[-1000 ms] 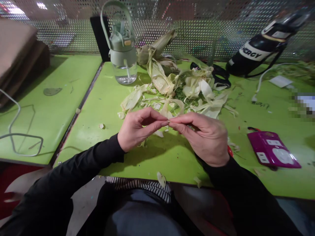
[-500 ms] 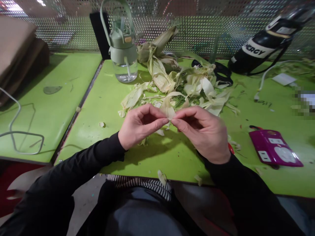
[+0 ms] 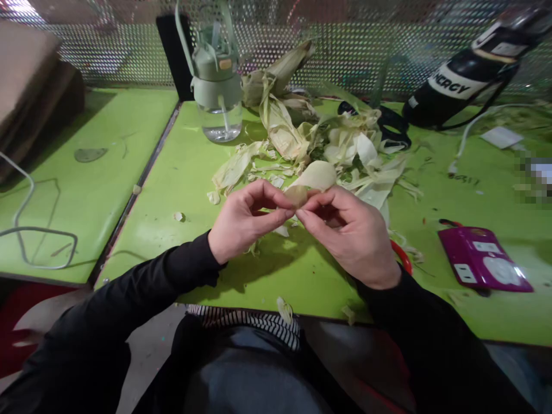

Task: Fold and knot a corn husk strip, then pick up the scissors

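Between my hands is a thin, pale strip of corn husk [image 3: 317,174], its free end curling up and to the right. My left hand [image 3: 254,215] pinches its lower end between thumb and forefinger. From the other side, my right hand [image 3: 351,233] pinches the same end, the fingertips of both hands nearly touching. Just beyond lies a pile of loose corn husks [image 3: 287,135], with shredded bits around it. The red handle [image 3: 402,257] of something shows beside my right wrist; the rest is hidden.
A green-lidded water bottle [image 3: 219,109] stands behind on the left. At the back right, a black bottle [image 3: 459,83] leans near black scissor-like handles [image 3: 393,129]. A purple power socket [image 3: 485,259] lies right. Brown cardboard [image 3: 30,86] sits far left; husk scraps [image 3: 284,309] lie at the front edge.
The husk's free end has swung to the right and now shows a broader, rounded curl. My right hand has shifted slightly left, and more of the red handle shows.
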A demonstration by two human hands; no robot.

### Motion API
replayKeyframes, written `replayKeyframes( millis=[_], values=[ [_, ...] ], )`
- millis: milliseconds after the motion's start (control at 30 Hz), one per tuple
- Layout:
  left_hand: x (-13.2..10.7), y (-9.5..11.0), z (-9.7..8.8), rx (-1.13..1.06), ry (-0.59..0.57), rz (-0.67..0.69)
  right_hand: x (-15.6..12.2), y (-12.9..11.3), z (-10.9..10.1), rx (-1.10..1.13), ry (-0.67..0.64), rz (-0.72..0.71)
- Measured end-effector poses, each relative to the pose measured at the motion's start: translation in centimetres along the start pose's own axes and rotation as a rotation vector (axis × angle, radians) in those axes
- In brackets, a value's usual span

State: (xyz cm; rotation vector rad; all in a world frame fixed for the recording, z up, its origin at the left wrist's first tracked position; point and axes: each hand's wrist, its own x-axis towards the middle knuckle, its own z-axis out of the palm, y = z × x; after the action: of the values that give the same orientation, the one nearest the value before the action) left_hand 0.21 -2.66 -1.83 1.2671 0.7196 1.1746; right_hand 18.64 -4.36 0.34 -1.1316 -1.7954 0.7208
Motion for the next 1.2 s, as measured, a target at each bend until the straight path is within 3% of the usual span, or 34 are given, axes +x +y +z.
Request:
replayKeyframes(
  millis=[133, 567, 800, 1200],
  values=[
    [0.1, 0.0, 0.1, -0.115, 0.004, -0.073, 0.0, 0.0, 0.2, -0.001, -0.002, 0.021],
    [0.3, -0.1, 0.2, -0.181, 0.001, -0.069, -0.2, 1.3, 1.5, 0.246, 0.096, 0.072],
    [0.4, -0.5, -0.2, -0.162, 0.005, -0.128, -0.1, 1.4, 1.2, 0.173, 0.110, 0.059],
    [0.6, -0.6, -0.2, -0.160, 0.038, -0.104, -0.1, 2.0, 1.1, 0.143, 0.146, 0.049]
  ],
)
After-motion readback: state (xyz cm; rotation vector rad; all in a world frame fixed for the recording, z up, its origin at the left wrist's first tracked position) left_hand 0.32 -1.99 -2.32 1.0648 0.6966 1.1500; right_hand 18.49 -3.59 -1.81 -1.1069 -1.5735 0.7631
